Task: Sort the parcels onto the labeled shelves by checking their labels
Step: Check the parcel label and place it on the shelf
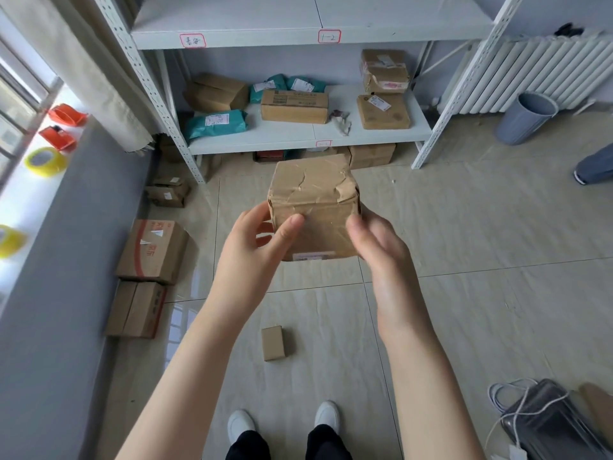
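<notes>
A crumpled brown cardboard parcel, wrapped in tape, hangs in front of me between both hands. My left hand grips its left side, thumb on the front face. My right hand holds the right side. A white label strip shows at the parcel's lower edge. Ahead stands a white metal shelf unit with red-bordered labels; the right one reads "1-2". Its lower shelf carries several brown boxes and teal bags.
A small brown box lies on the tiled floor near my feet. Larger cartons are stacked by the left wall. Tape rolls sit on the windowsill. A grey bin and radiator stand at right, a bag with cables at bottom right.
</notes>
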